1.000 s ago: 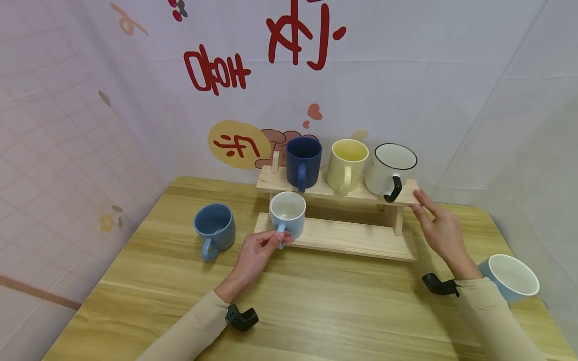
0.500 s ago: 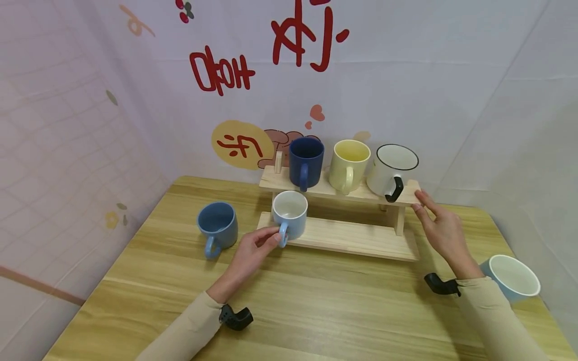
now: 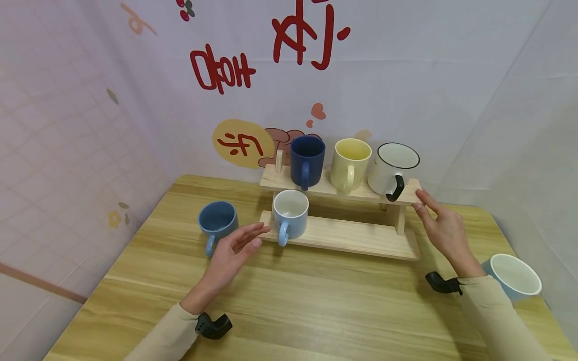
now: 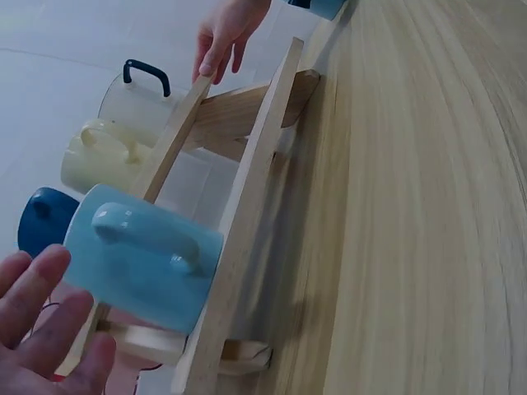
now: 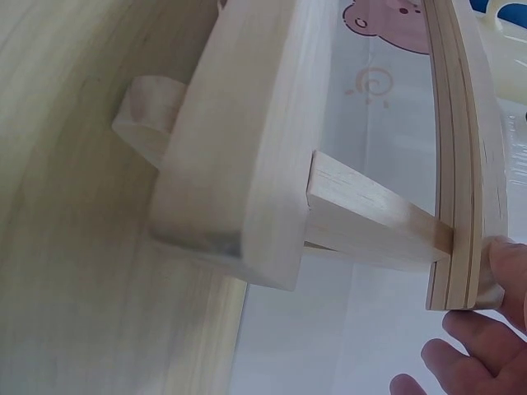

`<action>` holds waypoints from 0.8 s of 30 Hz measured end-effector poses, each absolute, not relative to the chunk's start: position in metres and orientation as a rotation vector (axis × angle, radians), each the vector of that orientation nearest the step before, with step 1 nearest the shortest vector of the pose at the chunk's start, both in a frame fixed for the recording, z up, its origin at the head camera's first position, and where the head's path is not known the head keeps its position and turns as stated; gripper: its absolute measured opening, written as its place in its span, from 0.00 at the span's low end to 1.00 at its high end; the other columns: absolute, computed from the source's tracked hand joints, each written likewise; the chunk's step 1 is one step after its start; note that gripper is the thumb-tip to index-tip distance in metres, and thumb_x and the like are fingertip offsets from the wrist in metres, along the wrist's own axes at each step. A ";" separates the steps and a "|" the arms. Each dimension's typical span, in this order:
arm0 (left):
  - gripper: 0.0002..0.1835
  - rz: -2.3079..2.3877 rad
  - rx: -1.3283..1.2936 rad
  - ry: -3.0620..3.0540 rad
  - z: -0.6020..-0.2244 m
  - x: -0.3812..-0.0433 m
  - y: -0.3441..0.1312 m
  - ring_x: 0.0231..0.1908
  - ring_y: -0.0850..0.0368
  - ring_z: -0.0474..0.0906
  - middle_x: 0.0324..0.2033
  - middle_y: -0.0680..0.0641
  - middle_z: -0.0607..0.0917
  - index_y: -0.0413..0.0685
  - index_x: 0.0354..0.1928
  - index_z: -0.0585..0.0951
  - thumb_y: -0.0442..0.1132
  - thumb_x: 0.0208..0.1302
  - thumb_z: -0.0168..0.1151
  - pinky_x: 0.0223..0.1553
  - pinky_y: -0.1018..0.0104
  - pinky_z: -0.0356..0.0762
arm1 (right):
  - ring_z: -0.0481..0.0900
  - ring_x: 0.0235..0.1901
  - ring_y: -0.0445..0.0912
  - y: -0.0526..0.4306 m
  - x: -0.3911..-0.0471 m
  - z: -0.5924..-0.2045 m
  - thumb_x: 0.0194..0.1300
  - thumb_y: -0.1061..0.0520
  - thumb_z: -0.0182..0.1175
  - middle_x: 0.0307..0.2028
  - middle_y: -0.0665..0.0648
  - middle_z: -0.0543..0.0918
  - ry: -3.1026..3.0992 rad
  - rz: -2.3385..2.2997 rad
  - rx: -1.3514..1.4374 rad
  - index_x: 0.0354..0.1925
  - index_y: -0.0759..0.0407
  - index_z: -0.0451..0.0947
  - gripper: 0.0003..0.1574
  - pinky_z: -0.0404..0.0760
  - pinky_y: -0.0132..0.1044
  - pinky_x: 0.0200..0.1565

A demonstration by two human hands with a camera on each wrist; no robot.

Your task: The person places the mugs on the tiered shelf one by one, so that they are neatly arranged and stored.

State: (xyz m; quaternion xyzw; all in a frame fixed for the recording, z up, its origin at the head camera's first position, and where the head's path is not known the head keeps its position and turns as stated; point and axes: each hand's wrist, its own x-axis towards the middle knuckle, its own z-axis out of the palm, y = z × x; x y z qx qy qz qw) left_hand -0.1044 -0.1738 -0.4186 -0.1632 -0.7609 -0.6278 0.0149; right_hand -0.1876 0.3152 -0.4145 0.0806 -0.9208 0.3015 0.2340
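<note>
A two-tier wooden mug rack (image 3: pixel 356 235) stands at the back of the table. On the left end of its lower board sits a light blue mug (image 3: pixel 295 223), upright, handle toward me. My left hand (image 3: pixel 226 260) is just left of that mug, fingers extended and apart from it; the left wrist view shows the spread fingers beside the mug (image 4: pixel 140 263). Behind this hand is a medium blue mug (image 3: pixel 226 228) on the table, partly covered by it. My right hand (image 3: pixel 447 235) holds the right end of the upper board, thumb and fingers either side of its edge (image 5: pixel 461 280).
Along the upper board stand a navy mug (image 3: pixel 311 168), a pale yellow mug (image 3: pixel 345 173) and a white mug (image 3: pixel 381 175) with black rim and handle. Another light blue mug (image 3: pixel 510 288) is at the table's right, partly behind my right sleeve. A printed cloth (image 3: pixel 397 90) hangs behind.
My left hand has let go of the light blue mug's handle and drawn back to the left, its fingers straightening. The right hand has stayed on the rack's end.
</note>
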 end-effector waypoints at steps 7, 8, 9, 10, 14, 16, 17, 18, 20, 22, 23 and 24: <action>0.21 -1.953 -0.517 -2.322 -0.411 -0.095 -0.198 0.66 0.59 0.75 0.64 0.45 0.82 0.46 0.71 0.73 0.35 0.80 0.54 0.61 0.71 0.75 | 0.75 0.58 0.76 0.314 -0.188 -0.412 0.80 0.52 0.57 0.67 0.65 0.75 -2.526 0.836 0.230 0.70 0.62 0.75 0.27 0.73 0.70 0.51; 0.21 -1.940 -0.520 -2.311 -0.410 -0.094 -0.201 0.66 0.59 0.76 0.64 0.44 0.82 0.45 0.71 0.73 0.34 0.80 0.54 0.62 0.71 0.75 | 0.75 0.58 0.77 0.314 -0.188 -0.412 0.80 0.52 0.57 0.67 0.65 0.75 -2.526 0.833 0.229 0.70 0.62 0.75 0.27 0.73 0.70 0.52; 0.21 -1.932 -0.521 -2.299 -0.410 -0.094 -0.205 0.65 0.60 0.76 0.63 0.43 0.82 0.44 0.71 0.73 0.33 0.80 0.53 0.62 0.72 0.75 | 0.74 0.58 0.77 0.314 -0.188 -0.412 0.80 0.52 0.57 0.67 0.65 0.75 -2.525 0.833 0.229 0.70 0.62 0.75 0.27 0.72 0.71 0.52; 0.21 -1.920 -0.526 -2.290 -0.410 -0.093 -0.209 0.65 0.60 0.76 0.63 0.42 0.82 0.43 0.71 0.73 0.32 0.80 0.53 0.62 0.72 0.74 | 0.74 0.58 0.77 0.314 -0.188 -0.412 0.80 0.51 0.57 0.67 0.65 0.75 -2.526 0.831 0.227 0.70 0.61 0.75 0.27 0.72 0.71 0.52; 0.20 -1.910 -0.550 -2.241 -0.407 -0.089 -0.226 0.64 0.60 0.77 0.61 0.43 0.83 0.39 0.70 0.72 0.30 0.80 0.50 0.62 0.72 0.74 | 0.75 0.57 0.77 0.314 -0.189 -0.411 0.80 0.51 0.57 0.67 0.65 0.75 -2.525 0.820 0.227 0.70 0.61 0.75 0.27 0.73 0.70 0.51; 0.20 -1.922 -0.556 -2.213 -0.406 -0.086 -0.235 0.63 0.59 0.77 0.61 0.46 0.84 0.38 0.69 0.72 0.29 0.80 0.50 0.62 0.71 0.74 | 0.75 0.57 0.77 0.314 -0.188 -0.411 0.80 0.51 0.57 0.67 0.65 0.75 -2.525 0.813 0.228 0.70 0.61 0.75 0.27 0.73 0.69 0.49; 0.20 -1.935 -0.552 -2.197 -0.406 -0.085 -0.239 0.63 0.59 0.77 0.60 0.47 0.84 0.38 0.69 0.72 0.29 0.80 0.49 0.62 0.71 0.74 | 0.75 0.57 0.76 0.314 -0.188 -0.410 0.80 0.52 0.57 0.67 0.65 0.75 -2.526 0.811 0.227 0.70 0.61 0.75 0.27 0.73 0.69 0.50; 0.20 -1.942 -0.544 -2.186 -0.407 -0.084 -0.243 0.63 0.60 0.78 0.60 0.48 0.84 0.38 0.69 0.72 0.29 0.80 0.49 0.62 0.70 0.74 | 0.75 0.57 0.76 0.314 -0.188 -0.410 0.80 0.52 0.57 0.67 0.65 0.75 -2.526 0.812 0.227 0.70 0.61 0.75 0.27 0.73 0.69 0.50; 0.19 -1.954 -0.527 -2.166 -0.409 -0.082 -0.250 0.63 0.60 0.78 0.59 0.50 0.85 0.37 0.69 0.72 0.29 0.80 0.49 0.62 0.71 0.74 | 0.75 0.58 0.76 0.315 -0.187 -0.410 0.80 0.52 0.57 0.67 0.65 0.75 -2.532 0.815 0.221 0.70 0.61 0.75 0.27 0.73 0.69 0.51; 0.19 -1.973 -0.490 -2.137 -0.413 -0.079 -0.257 0.61 0.60 0.80 0.58 0.50 0.85 0.33 0.68 0.72 0.28 0.80 0.48 0.62 0.71 0.75 | 0.74 0.59 0.76 0.315 -0.187 -0.409 0.80 0.52 0.57 0.68 0.65 0.75 -2.543 0.821 0.217 0.70 0.61 0.74 0.27 0.72 0.71 0.53; 0.19 -1.980 -0.464 -2.120 -0.415 -0.078 -0.261 0.60 0.60 0.81 0.57 0.50 0.86 0.30 0.68 0.71 0.28 0.80 0.48 0.62 0.70 0.76 | 0.74 0.59 0.76 0.316 -0.186 -0.409 0.80 0.52 0.57 0.68 0.65 0.75 -2.549 0.825 0.215 0.70 0.61 0.74 0.27 0.72 0.71 0.53; 0.18 -1.986 -0.435 -2.100 -0.417 -0.078 -0.264 0.59 0.60 0.81 0.56 0.49 0.86 0.27 0.67 0.71 0.28 0.80 0.48 0.61 0.70 0.76 | 0.73 0.59 0.77 0.316 -0.187 -0.409 0.80 0.51 0.57 0.68 0.65 0.74 -2.554 0.827 0.214 0.71 0.60 0.74 0.27 0.72 0.71 0.53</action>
